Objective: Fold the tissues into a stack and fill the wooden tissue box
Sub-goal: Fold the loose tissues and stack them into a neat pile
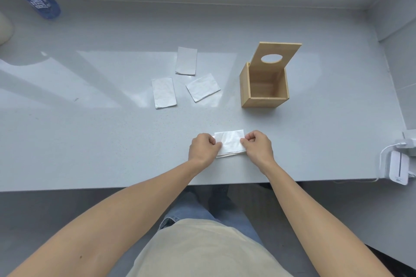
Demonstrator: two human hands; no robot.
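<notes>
Pinching a folded tissue (230,143) on the surface (90,132), my left hand (203,147) and right hand (257,146) each clamp an end. Box (263,87) stands open beyond.

I am seeing a folded white tissue (230,143) lying flat near the table's near edge. Three more folded tissues (186,60) (163,92) (203,87) are lying apart farther left. The wooden tissue box (263,87) is standing far right, lid (275,56) tilting open.
</notes>
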